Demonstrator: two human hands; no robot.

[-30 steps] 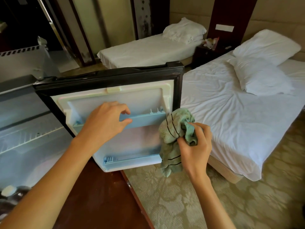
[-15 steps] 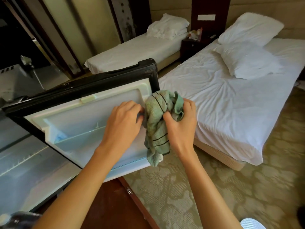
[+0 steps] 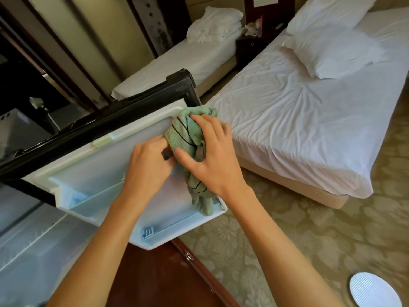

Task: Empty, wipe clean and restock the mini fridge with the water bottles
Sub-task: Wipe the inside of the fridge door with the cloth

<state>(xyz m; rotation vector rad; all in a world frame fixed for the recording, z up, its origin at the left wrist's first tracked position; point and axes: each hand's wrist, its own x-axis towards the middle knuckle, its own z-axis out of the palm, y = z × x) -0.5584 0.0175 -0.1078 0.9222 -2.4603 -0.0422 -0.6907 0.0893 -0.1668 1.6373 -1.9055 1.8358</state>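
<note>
- The right hand [image 3: 212, 156] has come up from beside the door and now presses the green striped cloth [image 3: 190, 149] flat against the inner liner of the open mini fridge door [image 3: 88, 165], at the door's upper corner near 1 o'clock; a second ago the cloth hung bunched in that hand, clear of the liner
- The right grip is closed around the cloth, fingers spread over the wad and thumb tucked under it
- The left hand [image 3: 148, 165] has left the upper door shelf [image 3: 97, 196] and sits just beside the cloth at 9 o'clock of it, fingers curled; whether it pinches the cloth edge or only braces the door I cannot tell
- My reading: the wiping of the door liner is starting, so the emptying looks done and restocking is yet to come
- Count: one cloth, two hands, two door shelves, upper one and lower door shelf [image 3: 177, 224], both bare
- No water bottles are clearly in view; the fridge cavity [image 3: 26, 235] at 8 o'clock shows a wire rack and no contents
- Beyond, two beds: near bed [image 3: 309, 120] at 2 o'clock, far bed [image 3: 177, 63] at 12
</note>
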